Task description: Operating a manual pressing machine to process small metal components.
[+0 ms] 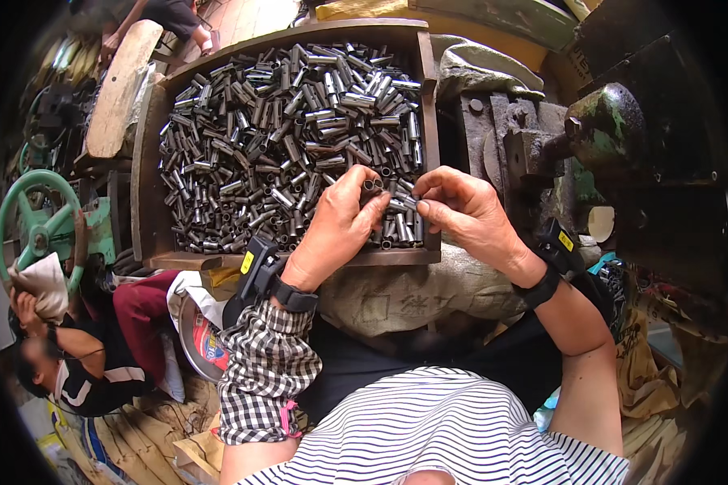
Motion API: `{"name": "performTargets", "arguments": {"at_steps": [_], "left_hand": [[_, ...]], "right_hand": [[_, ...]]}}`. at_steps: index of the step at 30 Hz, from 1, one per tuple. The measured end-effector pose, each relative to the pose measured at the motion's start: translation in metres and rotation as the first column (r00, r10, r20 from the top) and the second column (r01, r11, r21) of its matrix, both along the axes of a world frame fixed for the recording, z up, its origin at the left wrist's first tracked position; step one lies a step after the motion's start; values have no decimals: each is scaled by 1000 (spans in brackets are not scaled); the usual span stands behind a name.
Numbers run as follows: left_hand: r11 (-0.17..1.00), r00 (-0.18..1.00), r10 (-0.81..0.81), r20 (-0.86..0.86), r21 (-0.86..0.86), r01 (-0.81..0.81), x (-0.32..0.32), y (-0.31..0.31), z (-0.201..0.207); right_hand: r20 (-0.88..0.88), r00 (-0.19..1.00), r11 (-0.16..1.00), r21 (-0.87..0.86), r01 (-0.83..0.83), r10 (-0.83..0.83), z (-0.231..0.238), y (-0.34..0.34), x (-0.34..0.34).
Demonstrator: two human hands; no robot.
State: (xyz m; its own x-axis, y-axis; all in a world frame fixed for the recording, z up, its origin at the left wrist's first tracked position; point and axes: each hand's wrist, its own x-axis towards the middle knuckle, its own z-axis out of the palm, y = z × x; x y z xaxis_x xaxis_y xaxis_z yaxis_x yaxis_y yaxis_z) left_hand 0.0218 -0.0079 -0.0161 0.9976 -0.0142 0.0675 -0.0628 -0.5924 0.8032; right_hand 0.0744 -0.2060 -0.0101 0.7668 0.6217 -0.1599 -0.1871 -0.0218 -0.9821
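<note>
A wooden box (430, 145) in front of me is heaped with short, dark metal tubes (275, 121), some with shiny sides. Over its near right part, my left hand (340, 218) is closed around a few of these tubes (370, 186), their round open ends facing up between thumb and fingers. Close beside it on the right, my right hand (469, 212) pinches thumb and forefinger together at the box's right side. Whatever lies between those fingertips is too small to make out. Both wrists wear black straps with small devices.
A greasy machine (534, 145) stands right of the box. Sacking (396, 295) hangs below its near edge. On the left are a wooden board (121, 89), a green handwheel (40, 234) and a co-worker (81, 364) holding a cloth. Another person sits at the far left.
</note>
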Motion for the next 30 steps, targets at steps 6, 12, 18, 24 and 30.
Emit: {"name": "performTargets", "arguments": {"at_steps": [6, 12, 18, 24, 30], "left_hand": [[803, 924, -77, -374, -573, -165, -1, -9, 20], [738, 921, -67, -384, -640, -213, -2, -9, 12], [571, 901, -96, -423, -765, -298, -2, -7, 10], [468, 886, -149, -439, -821, -328, -2, -6, 13], [448, 876, -191, -442, -834, -323, -2, -4, 12]], "right_hand": [[-154, 988, 986, 165, 27, -1, 7, 0, 1], [-83, 995, 991, 112, 70, -61, -3, -3, 4], [-65, 995, 996, 42, 80, -77, 4, -5, 6], [-142, 986, 993, 63, 96, -86, -1, -5, 7], [-211, 976, 987, 136, 86, -56, -4, -6, 9]]}}
